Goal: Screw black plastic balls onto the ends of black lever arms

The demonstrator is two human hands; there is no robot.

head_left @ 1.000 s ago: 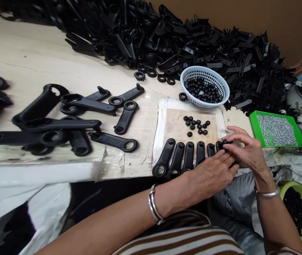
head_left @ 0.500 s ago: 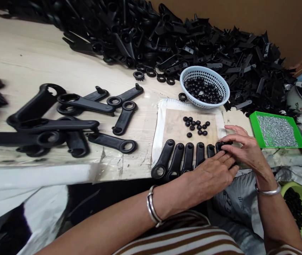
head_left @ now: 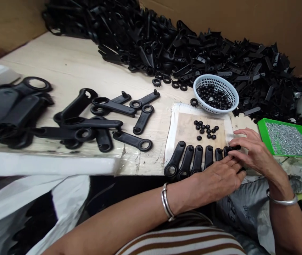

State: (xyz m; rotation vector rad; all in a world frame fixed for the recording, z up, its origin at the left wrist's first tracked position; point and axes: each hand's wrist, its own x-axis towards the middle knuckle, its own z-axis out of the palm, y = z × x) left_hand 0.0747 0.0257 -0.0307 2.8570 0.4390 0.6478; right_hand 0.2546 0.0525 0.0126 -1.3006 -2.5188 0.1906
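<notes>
Black crank handles (head_left: 185,157) lie side by side in a row along the table's front edge, ring ends toward me. My left hand (head_left: 217,177) reaches across to the right end of this row, its fingers bent down on the last handles. Just beyond it, my right hand (head_left: 257,152) pinches the far end of the rightmost handle (head_left: 233,148) between thumb and fingers. Both hands partly cover that handle, so any small piece there is hidden. Several small round black knobs (head_left: 206,131) lie loose on the framed mat (head_left: 184,124) behind the row.
A pale blue basket (head_left: 216,78) of black knobs stands behind the mat. To the right is a green tray (head_left: 264,136) of small metal pins. More handles (head_left: 103,124) lie at left. A large heap of black plastic parts (head_left: 167,46) fills the back.
The view has swung left, so things on the table appear farther right. Both hands stay at the right end of the row, with little change in their grip.
</notes>
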